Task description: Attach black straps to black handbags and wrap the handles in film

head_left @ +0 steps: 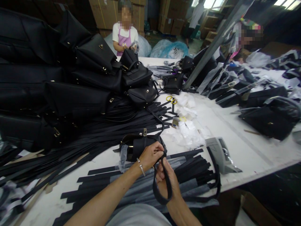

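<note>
A small black handbag (144,145) with a gold-coloured turn clasp lies in front of me, clear film hanging from its left end. My left hand (152,154) wears a silver bracelet; its fingers are pinched at the right end of the bag, on the black strap. Just below, my right hand (169,179) is closed around the same strap (162,199), which hangs in a loop over the palm. The exact spot between my fingertips is hidden. Under my forearms lie many black straps (82,179), some wrapped in film.
Black handbags (77,97) are piled high at left, beside long straps. White paper (190,131), yellow-handled scissors (171,99) and a grey device (221,155) lie right of centre. A metal post (211,47) crosses the table. A co-worker (124,34) stands opposite; more bags (270,117) lie at right.
</note>
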`<state>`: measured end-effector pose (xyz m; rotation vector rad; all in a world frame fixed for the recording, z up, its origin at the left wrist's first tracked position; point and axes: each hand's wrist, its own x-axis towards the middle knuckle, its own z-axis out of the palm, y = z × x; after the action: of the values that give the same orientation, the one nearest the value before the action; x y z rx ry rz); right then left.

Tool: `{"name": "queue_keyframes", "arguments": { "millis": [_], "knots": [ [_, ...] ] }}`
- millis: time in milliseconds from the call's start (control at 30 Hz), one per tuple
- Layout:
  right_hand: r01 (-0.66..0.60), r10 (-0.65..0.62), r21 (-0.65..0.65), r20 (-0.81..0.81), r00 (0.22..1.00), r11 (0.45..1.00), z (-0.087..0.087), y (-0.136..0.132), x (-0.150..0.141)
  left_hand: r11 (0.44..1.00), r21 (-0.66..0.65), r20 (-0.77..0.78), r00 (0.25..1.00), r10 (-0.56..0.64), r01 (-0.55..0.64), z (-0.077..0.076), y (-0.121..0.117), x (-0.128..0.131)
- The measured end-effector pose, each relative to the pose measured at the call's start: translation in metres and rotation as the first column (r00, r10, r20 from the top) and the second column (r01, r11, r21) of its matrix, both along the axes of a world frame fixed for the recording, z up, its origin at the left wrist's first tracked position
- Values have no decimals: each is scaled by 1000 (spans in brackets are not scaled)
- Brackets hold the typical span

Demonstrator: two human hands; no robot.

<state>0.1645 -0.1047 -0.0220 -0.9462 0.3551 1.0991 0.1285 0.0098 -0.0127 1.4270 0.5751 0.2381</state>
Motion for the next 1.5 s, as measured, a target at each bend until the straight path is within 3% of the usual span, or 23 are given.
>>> {"name": "queue_keyframes", "arguments": {
  "millis": [200, 300, 400, 467, 600, 733, 833, 967, 1167, 1367, 1433, 1500],
  "knots": [
    [13, -13, 17, 9, 1000, 1000, -5, -1, -3, 999, -10, -3, 999, 43, -43, -16, -3, -1],
    [-103, 105, -24, 93, 990, 994, -5, -2, 4, 998, 43, -53, 997, 47, -45, -16, -1, -3],
    [-210, 215, -54, 93, 972, 976, -1, -3, 14, 999, 13, -18, 999, 34, -34, -10, 5, -3],
    [-187, 188, -11, 55, 981, 982, 2, -4, 17, 999, -36, 27, 999, -20, 21, -6, 10, -3],
    [-25, 32, 74, -91, 995, 997, 1, -5, 12, 994, -62, 41, 995, -89, 92, -5, 13, -2],
    [25, -16, 68, -131, 991, 997, -5, -4, 7, 991, 128, -55, 998, -21, 28, -4, 5, 1],
    [-35, 31, 74, 54, 998, 997, -3, -4, 10, 969, 249, -101, 995, 25, 1, 1, 1, 1],
    [-128, 130, -24, 279, 952, 991, 4, -5, 18, 962, 266, -63, 997, -42, 57, 7, 2, -2],
    [-172, 181, -111, 82, 980, 979, 9, -6, 25, 896, 431, -119, 991, -59, 105, 9, -6, -8],
    [-237, 297, -222, 297, 908, 946, 5, -5, 30, 809, 567, -153, 985, -79, 153, 9, -11, -11],
    [-291, 354, -237, 290, 889, 927, 5, -4, 36, 806, 569, -160, 983, -88, 164, 7, -10, -12],
    [-428, 484, -242, 268, 833, 871, 8, -5, 47, 831, 535, -142, 986, -90, 153, 4, -8, -12]
  ]
}}
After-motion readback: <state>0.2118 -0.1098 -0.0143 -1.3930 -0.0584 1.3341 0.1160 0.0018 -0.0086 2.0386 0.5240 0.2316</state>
